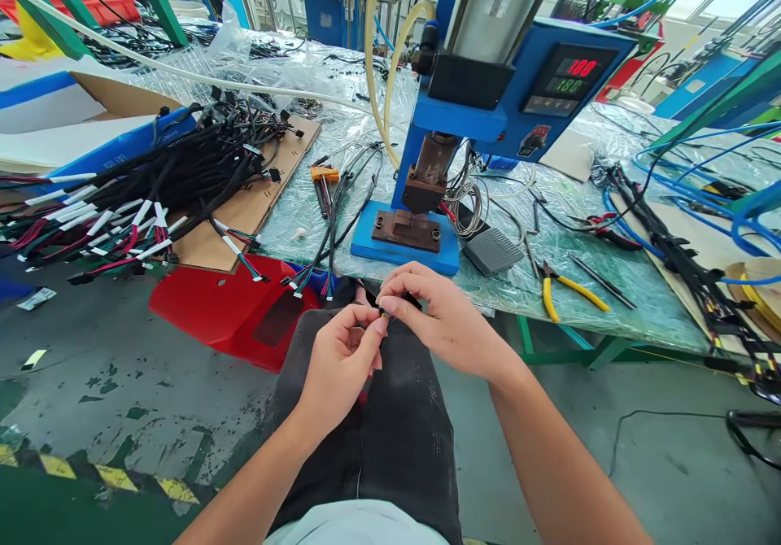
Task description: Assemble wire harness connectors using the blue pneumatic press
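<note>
Above my lap, my left hand (351, 346) and my right hand (430, 313) meet at the fingertips. Both are closed in a pinch on a small black-and-yellow piece (383, 312), mostly covered by the fingers, so its kind does not show. Just beyond them stands a blue press (406, 240) with a brown metal die block (407, 232) on its base. Left of the press, several black cables (333, 224) with small white connectors hang over the table's front edge. An orange-handled tool (324, 174) lies beside these cables.
A large heap of black cable harnesses (201, 154) lies on cardboard (211, 244) at left. Yellow-handled pliers (573, 289), a grey pedal (493, 250) and red-handled cutters (610, 228) lie right of the press. A red plastic stool (213, 309) stands under the table edge.
</note>
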`<state>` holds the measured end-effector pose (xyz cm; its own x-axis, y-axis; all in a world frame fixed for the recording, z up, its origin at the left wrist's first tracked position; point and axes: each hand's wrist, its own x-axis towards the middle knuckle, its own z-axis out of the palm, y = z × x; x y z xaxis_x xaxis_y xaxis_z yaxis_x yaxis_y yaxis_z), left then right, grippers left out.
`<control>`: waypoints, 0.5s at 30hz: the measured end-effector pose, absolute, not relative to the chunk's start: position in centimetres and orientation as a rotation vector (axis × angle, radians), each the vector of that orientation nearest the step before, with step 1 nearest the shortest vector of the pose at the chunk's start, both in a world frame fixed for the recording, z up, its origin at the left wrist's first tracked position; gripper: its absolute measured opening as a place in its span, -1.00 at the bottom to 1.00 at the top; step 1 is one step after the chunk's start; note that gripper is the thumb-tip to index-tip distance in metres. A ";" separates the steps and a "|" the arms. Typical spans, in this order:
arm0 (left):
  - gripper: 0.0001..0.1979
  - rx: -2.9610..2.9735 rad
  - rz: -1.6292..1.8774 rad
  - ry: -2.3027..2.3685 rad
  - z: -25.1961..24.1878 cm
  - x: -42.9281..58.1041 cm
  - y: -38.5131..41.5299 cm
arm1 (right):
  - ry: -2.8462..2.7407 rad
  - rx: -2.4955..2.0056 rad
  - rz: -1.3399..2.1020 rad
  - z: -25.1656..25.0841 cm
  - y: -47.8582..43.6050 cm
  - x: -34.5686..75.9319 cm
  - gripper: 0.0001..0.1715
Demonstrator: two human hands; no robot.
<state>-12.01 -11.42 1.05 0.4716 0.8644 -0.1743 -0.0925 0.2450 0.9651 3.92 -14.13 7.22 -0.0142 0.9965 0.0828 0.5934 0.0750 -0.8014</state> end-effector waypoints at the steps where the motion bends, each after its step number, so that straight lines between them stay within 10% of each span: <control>1: -0.78 1.131 0.767 0.848 1.1 -12.0 -11.5 | -1.669 -1.581 0.790 7.1 -14.1 4.0 -0.80; 15: -0.77 1.101 0.756 0.835 1.3 -11.9 -11.5 | -1.503 -1.568 0.935 6.1 -14.5 3.9 -0.79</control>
